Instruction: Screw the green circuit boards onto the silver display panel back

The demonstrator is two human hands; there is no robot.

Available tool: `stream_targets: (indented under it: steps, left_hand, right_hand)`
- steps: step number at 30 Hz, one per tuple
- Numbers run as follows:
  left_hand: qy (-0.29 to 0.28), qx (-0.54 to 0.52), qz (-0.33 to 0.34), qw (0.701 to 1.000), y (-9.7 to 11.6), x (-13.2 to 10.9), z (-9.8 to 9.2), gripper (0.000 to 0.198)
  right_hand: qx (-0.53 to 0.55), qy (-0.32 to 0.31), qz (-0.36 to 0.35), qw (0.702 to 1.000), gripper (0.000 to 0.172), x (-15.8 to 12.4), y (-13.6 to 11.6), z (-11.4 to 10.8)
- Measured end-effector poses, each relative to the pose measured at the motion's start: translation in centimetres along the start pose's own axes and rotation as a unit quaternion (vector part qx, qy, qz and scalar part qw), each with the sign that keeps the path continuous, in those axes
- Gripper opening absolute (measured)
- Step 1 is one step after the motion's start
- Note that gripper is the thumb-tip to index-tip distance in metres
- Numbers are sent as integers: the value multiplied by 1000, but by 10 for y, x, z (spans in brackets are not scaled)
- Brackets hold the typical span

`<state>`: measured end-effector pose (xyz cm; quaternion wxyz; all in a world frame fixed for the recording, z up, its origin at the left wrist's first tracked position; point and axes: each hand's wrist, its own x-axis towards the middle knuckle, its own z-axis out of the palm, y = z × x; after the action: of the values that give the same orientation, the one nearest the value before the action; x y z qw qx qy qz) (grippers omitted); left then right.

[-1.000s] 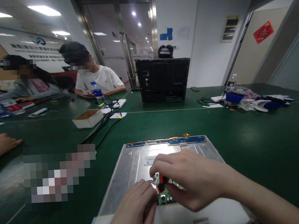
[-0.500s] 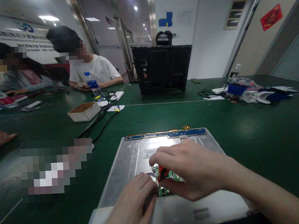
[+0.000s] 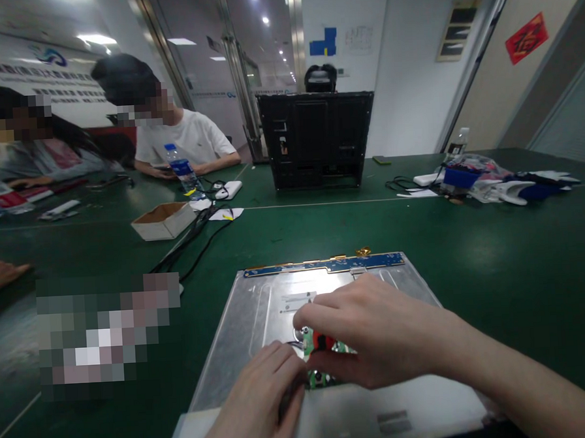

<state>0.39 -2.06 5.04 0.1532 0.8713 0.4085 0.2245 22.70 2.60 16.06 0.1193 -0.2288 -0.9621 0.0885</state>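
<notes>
Red and black piece [image 3: 322,341]: one, small; fingers hide its ends.
Green board [image 3: 307,341]: one, mostly covered by the person's hands.
Silver panel [image 3: 230,343]: one, under the green board, on the green counter [image 3: 501,267].
Blue strip [image 3: 295,269]: one, along the panel's far edge.
Open box [image 3: 175,225]: one, on the left.
Black screen [image 3: 318,139]: one, hiding most of somebody behind it.
Other hand [image 3: 4,273]: one, somebody else's, cut off at the left edge.
Right hand [image 3: 377,335]: grip clamped on the red and black piece, over the green board.
Left hand [image 3: 259,390]: fingers bent, just left of the piece; tips hidden, so nobody can tell if this grip is apart or together.
</notes>
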Motion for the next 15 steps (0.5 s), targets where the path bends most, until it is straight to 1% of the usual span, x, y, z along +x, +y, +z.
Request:
stream_targets:
  steps: [3, 6, 8, 15]
  left_hand:
    - [-11, 1, -6, 1000, -2, -1, 2, 20]
    - [-37, -5, -13, 999, -2, -1, 3, 23]
    - [-43, -7, -15, 999, -1, 0, 3, 25]
    - [-17, -10, -3, 1000, 1, 1, 0, 26]
  right_hand:
    - [15, 3, -9, 1000, 19, -1, -1, -3]
    - [21, 5, -13, 1000, 25, -1, -3, -4]
    - [20, 1, -12, 1000, 23, -1, -3, -5]
    - [3, 1, -5, 1000, 12, 2, -2, -1]
